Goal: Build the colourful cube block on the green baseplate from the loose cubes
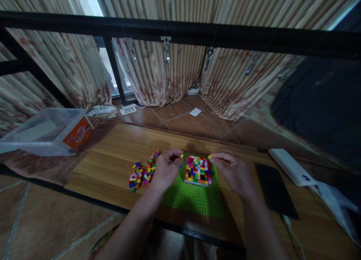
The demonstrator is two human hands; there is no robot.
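Well to the left of the square multicoloured brick block (197,170) stands a clear plastic bin (50,150) with an orange label. Nearer the block, on its left, loose toy bricks (142,176) lie spread on the wooden worktop (104,158); their colours mix, so picking by single colour probably goes best if a few are nudged apart first.

Between the loose bricks and the block is the left hand (166,169). Its thumb and index finger are pinched nearly together on a tiny yellow brick (181,155), just beside the block's far left corner. A grip high on the sides of so small a piece should leave its underside free to meet the studs.

The block itself sits on the far part of a green baseplate (191,201), with bare studs on its near side. Whether the yellow brick touches either one, I cannot tell. Pressing straight down, not at a slant, should keep neighbouring pieces from popping loose.

At the block's far right corner, the right hand (232,170) has its fingers closed in a similar narrow pinch on what looks like a second yellow brick (209,157). Keeping that wrist raised would help it clear the upper layer.

Farther right of the block lie a black smartphone (275,188) and a white power bank (290,167), well apart from the handwork.
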